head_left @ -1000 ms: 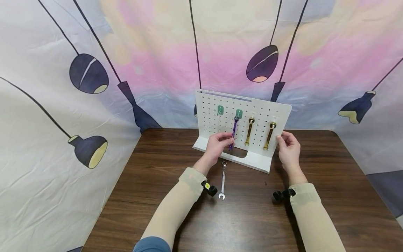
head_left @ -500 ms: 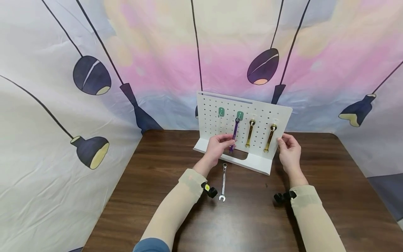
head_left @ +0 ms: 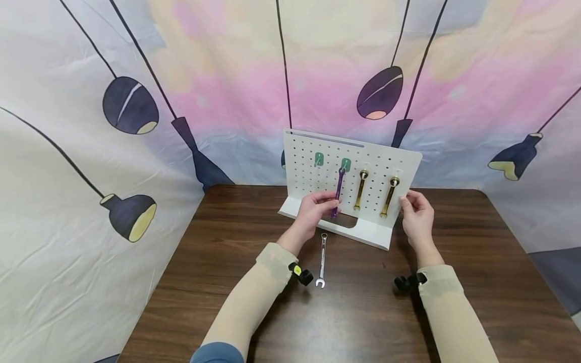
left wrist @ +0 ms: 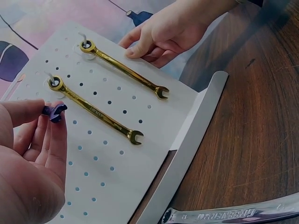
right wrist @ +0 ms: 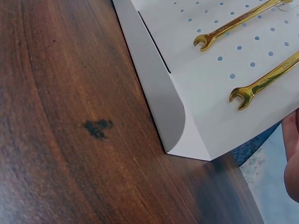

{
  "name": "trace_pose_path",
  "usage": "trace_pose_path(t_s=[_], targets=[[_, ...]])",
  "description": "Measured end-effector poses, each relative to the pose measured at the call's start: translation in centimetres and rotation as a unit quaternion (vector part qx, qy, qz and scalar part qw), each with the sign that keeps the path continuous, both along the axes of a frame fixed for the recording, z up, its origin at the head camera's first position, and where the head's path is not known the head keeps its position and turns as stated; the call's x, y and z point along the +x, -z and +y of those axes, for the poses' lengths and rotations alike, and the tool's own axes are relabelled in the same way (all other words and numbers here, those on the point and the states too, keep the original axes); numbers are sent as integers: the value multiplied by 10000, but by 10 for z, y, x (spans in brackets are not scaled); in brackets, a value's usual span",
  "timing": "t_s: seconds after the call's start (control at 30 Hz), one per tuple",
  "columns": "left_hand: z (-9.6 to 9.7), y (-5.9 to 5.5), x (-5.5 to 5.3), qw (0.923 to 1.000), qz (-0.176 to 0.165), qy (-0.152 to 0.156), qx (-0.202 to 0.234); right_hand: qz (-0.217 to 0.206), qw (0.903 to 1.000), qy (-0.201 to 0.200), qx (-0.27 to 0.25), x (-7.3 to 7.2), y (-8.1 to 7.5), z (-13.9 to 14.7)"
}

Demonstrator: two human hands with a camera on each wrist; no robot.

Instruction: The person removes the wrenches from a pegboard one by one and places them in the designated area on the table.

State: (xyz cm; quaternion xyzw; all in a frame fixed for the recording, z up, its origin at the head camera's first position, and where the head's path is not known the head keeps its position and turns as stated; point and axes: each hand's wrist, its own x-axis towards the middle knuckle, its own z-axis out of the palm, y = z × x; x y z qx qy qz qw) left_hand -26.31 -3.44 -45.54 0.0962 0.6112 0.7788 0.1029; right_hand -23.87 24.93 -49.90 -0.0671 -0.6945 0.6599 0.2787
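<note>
Pink, blue and cream cloth makes the backdrop [head_left: 218, 60], printed with dark hanging lamps. Before it stands the brown wood-grain tabletop [head_left: 218, 227]. On its far part, near the backdrop, a white pegboard [head_left: 297, 181] rises from a flat base that has a cutout along the front.

Pale sleeves [head_left: 245, 297] cover both forearms, and a blue cuff shows at the left one's lower end. The left hand [head_left: 310, 214] is in front of the board, its grip narrow, the purple wrench [head_left: 339, 189] pinched between thumb and fingers near the lower end. The right hand [head_left: 418, 217] has its grip on the pegboard's right edge, thumb to the front.

A silver wrench [head_left: 323, 259] lies on the tabletop in front of the base, open end toward the person. Two gold wrenches [head_left: 360, 189] hang side by side on the board's right half, ring ends up on their hooks, open jaws down. The purple one slants just left of them, its upper end at the second green hook [head_left: 346, 164]; whether the ring is over that hook I cannot tell. Another green hook [head_left: 319, 159] sits further left. Smallest is a dark mark [right wrist: 98, 128] on the wood, near the base's right corner.
</note>
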Motion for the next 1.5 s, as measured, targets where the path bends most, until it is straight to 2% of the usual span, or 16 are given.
trace_pose_path(t_s=[0.4,0.67,0.97,1.5], targets=[[3,0,2,9996,49,32,269,-65,10000,12,31,0,0,0],[2,-5,5,9990,-12,90,439,-97,10000,-6,6,-1,-2,0],[4,-12,7,9993,-94,106,357,-245,9997,3,49,-1,-1,3],[-3,-17,12,9990,-181,88,401,-112,9999,1,21,0,-1,1]])
